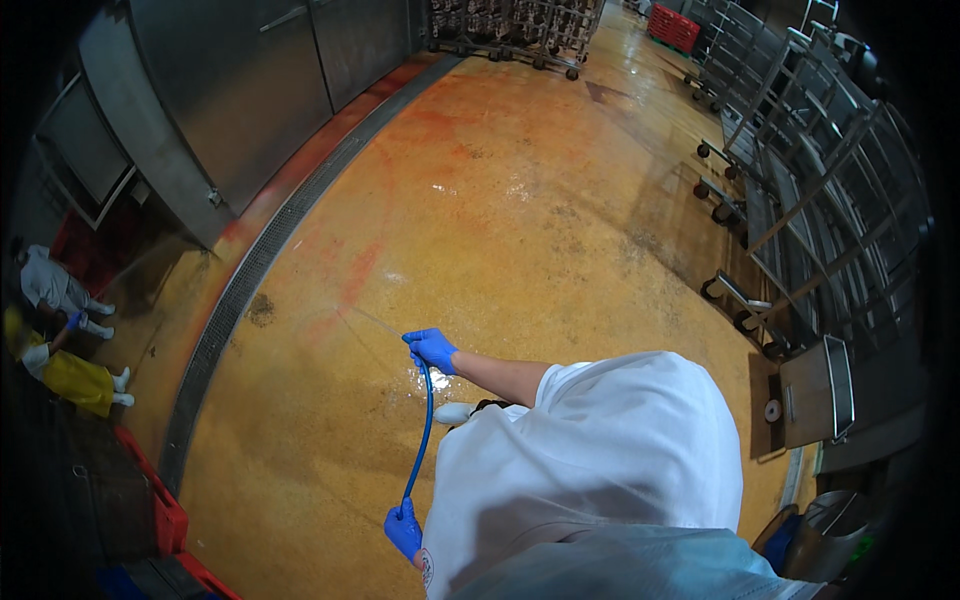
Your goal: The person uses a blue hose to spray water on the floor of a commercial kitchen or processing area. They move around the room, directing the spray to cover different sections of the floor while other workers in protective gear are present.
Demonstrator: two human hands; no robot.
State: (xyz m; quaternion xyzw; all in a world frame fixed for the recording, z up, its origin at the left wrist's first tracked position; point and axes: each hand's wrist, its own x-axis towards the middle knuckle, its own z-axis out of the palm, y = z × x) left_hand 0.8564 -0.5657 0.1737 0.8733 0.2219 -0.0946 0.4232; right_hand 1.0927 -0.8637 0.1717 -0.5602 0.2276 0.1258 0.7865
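A blue hose (pixel 427 425) runs between my two gloved hands. Close to its tip, my right hand (pixel 434 351) in a blue glove is wrapped around it, out in front of my white coat. Lower down, beside the coat, my left hand (pixel 403 530), gloved in blue too, grips the same hose. A thin stream of water (pixel 373 320) leaves the hose tip and meets the wet orange-yellow floor (pixel 480 230) ahead, near a reddish streak. The rest of the hose past my left hand is hidden.
A drain grate (pixel 250 265) curves along the left. Two people (pixel 70 370) stand at far left near red crates (pixel 165 510). Wheeled metal racks (pixel 800 200) line the right, with a metal bin (pixel 815 395) nearer. A loaded rack (pixel 515 25) stands far ahead.
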